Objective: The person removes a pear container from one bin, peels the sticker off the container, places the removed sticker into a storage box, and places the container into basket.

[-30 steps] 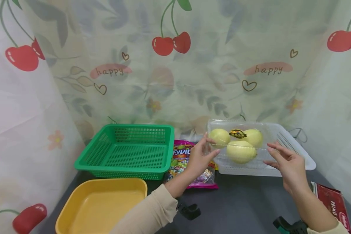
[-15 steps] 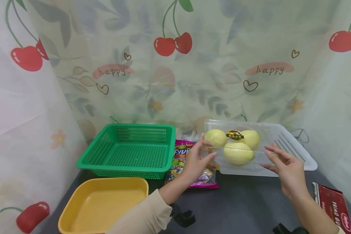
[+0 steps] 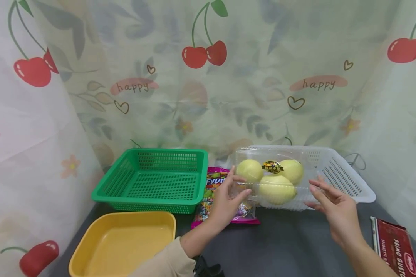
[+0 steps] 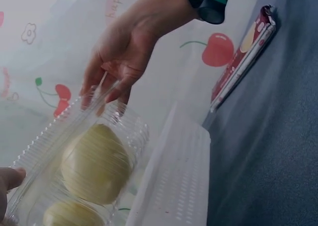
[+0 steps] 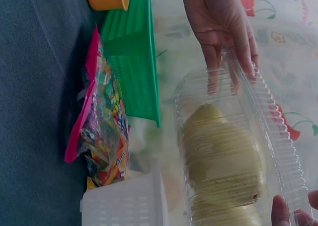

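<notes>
Both hands hold a clear plastic clamshell box (image 3: pixel 253 187) of pale yellow, pear-like fruits (image 3: pixel 276 189), with a black and gold label on its lid. My left hand (image 3: pixel 226 200) pinches the box's left end between thumb and fingers, while my right hand (image 3: pixel 337 209) grips the opposite end. Raised over the white basket (image 3: pixel 348 179), the box overlaps its left part in the head view. In the right wrist view, the fruit box (image 5: pixel 271 131) hangs above the basket's rim, and the left hand's fingers (image 5: pixel 243 47) curl over its end flange.
A colourful candy bag (image 3: pixel 211 188) lies between the white basket and a green basket (image 3: pixel 100 196). In front of the green one stands a yellow tray (image 3: pixel 124 246). A red spaghetti packet (image 3: pixel 395 246) lies at the right. A printed curtain (image 3: pixel 222 100) surrounds the dark tabletop.
Both hands have carried the fruit box to the left and slightly nearer, uncovering more of the white basket's right side. Their grip stays the same.
</notes>
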The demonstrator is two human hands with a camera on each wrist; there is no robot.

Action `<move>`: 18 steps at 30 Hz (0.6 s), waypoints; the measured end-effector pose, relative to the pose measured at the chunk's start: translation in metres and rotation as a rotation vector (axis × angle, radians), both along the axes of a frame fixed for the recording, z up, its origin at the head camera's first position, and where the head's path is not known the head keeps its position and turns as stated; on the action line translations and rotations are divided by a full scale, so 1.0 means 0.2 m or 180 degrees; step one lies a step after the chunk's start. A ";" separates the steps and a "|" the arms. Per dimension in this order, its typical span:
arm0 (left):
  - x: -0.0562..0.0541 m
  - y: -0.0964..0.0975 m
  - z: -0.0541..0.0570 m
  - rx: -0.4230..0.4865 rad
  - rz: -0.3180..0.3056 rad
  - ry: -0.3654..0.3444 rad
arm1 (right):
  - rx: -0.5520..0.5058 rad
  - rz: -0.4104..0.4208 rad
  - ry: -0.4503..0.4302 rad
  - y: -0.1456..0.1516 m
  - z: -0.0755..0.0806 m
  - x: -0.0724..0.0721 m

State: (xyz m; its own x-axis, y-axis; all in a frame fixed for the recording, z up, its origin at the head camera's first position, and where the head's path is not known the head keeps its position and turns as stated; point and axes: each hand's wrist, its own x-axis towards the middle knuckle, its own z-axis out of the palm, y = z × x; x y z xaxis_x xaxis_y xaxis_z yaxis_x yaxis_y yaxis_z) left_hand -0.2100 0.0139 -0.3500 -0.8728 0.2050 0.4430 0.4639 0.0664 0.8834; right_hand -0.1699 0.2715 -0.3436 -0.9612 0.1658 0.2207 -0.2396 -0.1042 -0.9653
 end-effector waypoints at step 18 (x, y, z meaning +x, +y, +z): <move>0.14 -0.13 -0.04 -0.0077 0.0179 -0.0008 | 0.0170 -0.0199 -0.0229 -0.12 -0.03 0.09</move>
State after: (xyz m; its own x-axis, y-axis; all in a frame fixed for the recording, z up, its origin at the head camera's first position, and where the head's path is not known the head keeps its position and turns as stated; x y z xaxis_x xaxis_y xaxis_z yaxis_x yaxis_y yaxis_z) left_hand -0.1817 -0.0117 -0.3576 -0.8843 0.1663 0.4362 0.4566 0.1138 0.8824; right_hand -0.1513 0.2473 -0.3498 -0.9630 0.2158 0.1617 -0.1740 -0.0393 -0.9840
